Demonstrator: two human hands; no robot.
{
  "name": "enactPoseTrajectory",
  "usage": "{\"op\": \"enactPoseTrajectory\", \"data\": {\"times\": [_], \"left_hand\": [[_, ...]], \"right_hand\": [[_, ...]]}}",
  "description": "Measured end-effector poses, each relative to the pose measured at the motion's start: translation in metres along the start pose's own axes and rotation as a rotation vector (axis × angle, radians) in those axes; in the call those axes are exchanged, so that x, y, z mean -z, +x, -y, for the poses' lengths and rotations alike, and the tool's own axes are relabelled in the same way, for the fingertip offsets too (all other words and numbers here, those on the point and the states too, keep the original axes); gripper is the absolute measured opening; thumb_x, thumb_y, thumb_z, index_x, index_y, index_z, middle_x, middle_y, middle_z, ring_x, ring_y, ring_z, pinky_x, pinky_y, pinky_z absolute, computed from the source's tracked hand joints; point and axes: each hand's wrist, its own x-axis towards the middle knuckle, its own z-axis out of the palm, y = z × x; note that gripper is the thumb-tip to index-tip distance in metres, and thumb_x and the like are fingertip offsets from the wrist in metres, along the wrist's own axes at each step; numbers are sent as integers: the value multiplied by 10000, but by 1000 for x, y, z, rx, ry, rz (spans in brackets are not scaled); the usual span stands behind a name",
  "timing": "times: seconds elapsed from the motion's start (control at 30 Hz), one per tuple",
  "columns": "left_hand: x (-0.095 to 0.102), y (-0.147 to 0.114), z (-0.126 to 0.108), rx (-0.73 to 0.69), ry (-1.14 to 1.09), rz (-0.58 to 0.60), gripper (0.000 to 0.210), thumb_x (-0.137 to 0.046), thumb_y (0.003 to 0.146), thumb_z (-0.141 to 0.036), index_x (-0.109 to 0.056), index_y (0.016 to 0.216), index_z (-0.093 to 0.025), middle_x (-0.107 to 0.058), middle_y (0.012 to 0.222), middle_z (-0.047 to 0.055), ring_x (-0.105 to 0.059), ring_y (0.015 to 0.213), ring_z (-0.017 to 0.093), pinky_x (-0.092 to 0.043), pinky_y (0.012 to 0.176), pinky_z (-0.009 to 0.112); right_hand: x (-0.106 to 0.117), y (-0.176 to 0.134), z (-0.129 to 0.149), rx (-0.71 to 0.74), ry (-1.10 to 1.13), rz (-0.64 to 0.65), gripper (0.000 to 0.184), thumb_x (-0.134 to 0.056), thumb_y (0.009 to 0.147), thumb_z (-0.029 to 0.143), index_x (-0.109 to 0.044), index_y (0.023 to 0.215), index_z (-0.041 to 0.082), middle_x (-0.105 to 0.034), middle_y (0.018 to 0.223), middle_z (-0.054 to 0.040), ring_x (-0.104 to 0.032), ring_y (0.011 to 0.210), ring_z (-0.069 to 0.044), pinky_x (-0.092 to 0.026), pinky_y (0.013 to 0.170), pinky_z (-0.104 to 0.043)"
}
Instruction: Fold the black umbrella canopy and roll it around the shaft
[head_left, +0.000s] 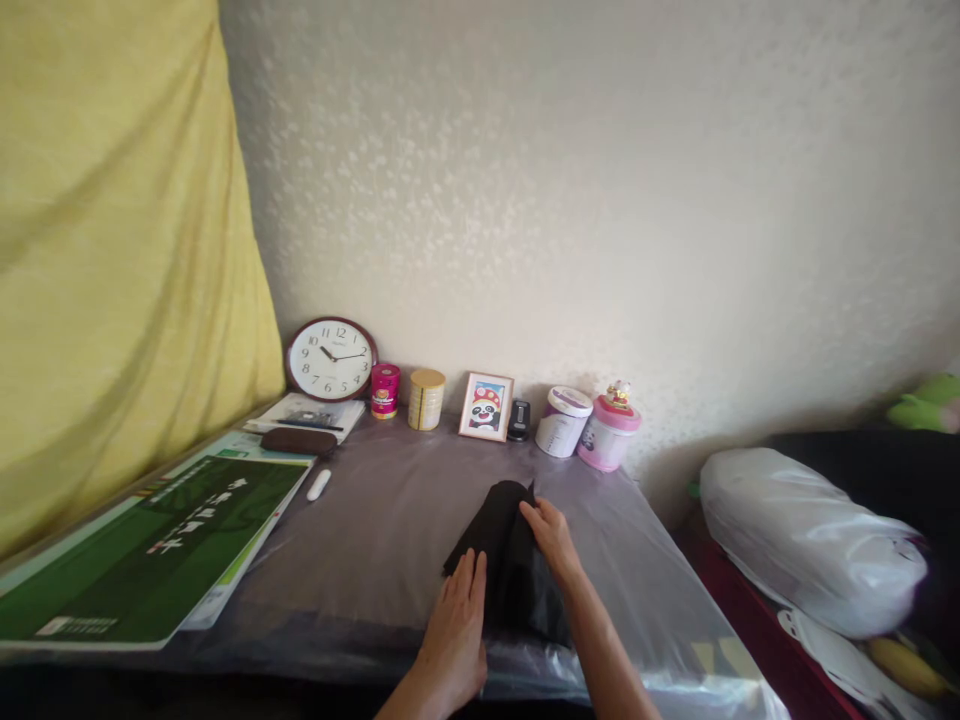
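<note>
A piece of black, soft-looking material (499,520), folded or partly rolled, lies near the front of the table; I cannot tell whether it is cloth or a bag. My left hand (457,630) rests at its near left edge, fingers stretched out and the thumb side hidden. At its right side my right hand (551,535) has the thumb and fingers closed on the upper edge. Loose black material hangs below, between my two wrists.
A plastic-covered table (360,540) carries a green book (172,550), brown case (300,441) and white object (319,485) on the left. Along the wall stand a clock (334,385), tins, a panda picture (486,407) and tubs. A white bag (810,540) lies right.
</note>
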Motion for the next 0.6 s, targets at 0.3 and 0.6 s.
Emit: {"op": "enactPoseTrajectory", "data": {"times": [0.3, 0.6], "left_hand": [[1, 2, 3, 14, -5, 5, 910, -444, 551, -13, -132, 1405, -48, -111, 1505, 134, -166, 1376, 225, -206, 1119, 349], [-16, -2, 21, 7, 18, -111, 724, -428, 707, -100, -191, 1388, -37, -300, 1450, 159, -306, 1325, 230, -292, 1088, 371]], "right_hand": [[-44, 27, -27, -34, -86, -48, 329, -565, 714, 362, -596, 941, 127, -661, 668, -25, -629, 639, -178, -473, 521, -250], [-55, 28, -32, -84, -145, 103, 339, -506, 793, 328, -497, 1070, 134, -675, 668, -17, -639, 544, -150, -465, 466, -228]]}}
